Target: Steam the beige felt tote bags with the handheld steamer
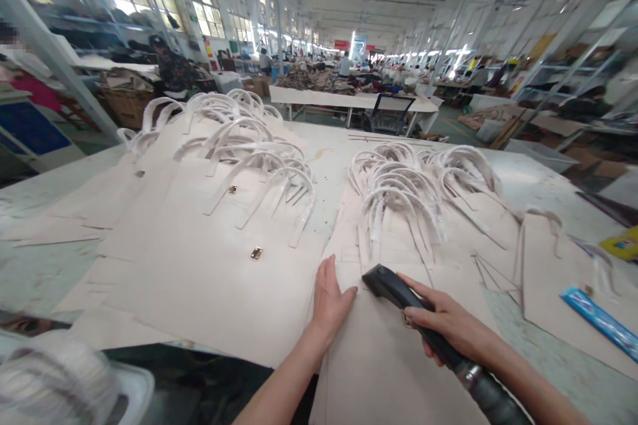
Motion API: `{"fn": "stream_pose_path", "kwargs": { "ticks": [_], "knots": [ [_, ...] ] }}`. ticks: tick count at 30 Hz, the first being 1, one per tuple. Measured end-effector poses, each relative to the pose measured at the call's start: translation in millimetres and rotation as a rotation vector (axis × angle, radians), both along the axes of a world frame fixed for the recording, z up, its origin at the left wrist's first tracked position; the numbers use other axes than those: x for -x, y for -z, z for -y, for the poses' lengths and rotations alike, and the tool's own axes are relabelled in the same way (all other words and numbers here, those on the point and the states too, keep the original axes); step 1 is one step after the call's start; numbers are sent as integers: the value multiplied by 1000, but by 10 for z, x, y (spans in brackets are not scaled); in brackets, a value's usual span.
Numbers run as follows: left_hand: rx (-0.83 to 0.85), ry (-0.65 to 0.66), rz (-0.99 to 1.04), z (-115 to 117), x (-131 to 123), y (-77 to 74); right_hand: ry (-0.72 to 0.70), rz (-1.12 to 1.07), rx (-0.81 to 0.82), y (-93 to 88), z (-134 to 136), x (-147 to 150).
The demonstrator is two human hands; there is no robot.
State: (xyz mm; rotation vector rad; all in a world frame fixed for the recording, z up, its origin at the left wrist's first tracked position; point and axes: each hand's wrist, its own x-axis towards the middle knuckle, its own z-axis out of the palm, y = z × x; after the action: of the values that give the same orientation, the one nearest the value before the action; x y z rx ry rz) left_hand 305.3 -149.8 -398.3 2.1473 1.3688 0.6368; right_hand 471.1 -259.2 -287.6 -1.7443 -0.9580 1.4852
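Observation:
My left hand (331, 302) lies flat on a beige bag panel (371, 358), fingers stretched out and thumb apart, holding nothing. My right hand (451, 322) is wrapped round a black clipper-like tool (399, 292) with a wide flat head and a thick dark hose at its back end. The head is at the panel just right of my left hand, below the bases of the handles; whether it touches cannot be made out. White plastic-wrapped handles (399, 192) arch up from the far end of this stack. A metal fitting (407, 319) shows partly behind the tool.
Left lies a larger pile of beige panels (199, 252) with wrapped handles and gold-coloured clasps (256, 253). More panels (553, 272) and a blue packet (598, 322) are at right. A white bin (142, 385) stands below the table's left edge. Several people work farther back.

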Motion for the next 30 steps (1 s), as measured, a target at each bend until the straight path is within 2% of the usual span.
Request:
{"fn": "stream_pose_path", "kwargs": {
  "ticks": [5, 8, 10, 14, 16, 19, 23, 30],
  "knots": [
    [-223, 129, -85, 62, -108, 37, 23, 55, -88, 86, -272, 153],
    [-301, 216, -68, 114, -93, 96, 142, 107, -181, 108, -292, 225],
    [-326, 306, -81, 94, -82, 91, 252, 102, -206, 83, -168, 182],
    [-365, 694, -163, 30, -90, -50, 437, 101, -122, 9, 276, -117],
    [-349, 819, -209, 22, -106, -134, 499, 96, -69, 4, 453, -316],
    [-337, 836, -271, 30, -145, -192, 497, 21, -32, 35, 555, -588],
    [-371, 834, -317, 39, -196, -159, 424, -53, -49, 46, 512, -791],
    [-449, 807, -351, 43, -262, -86, 449, 41, -134, 69, 448, -643]
  ]
}}
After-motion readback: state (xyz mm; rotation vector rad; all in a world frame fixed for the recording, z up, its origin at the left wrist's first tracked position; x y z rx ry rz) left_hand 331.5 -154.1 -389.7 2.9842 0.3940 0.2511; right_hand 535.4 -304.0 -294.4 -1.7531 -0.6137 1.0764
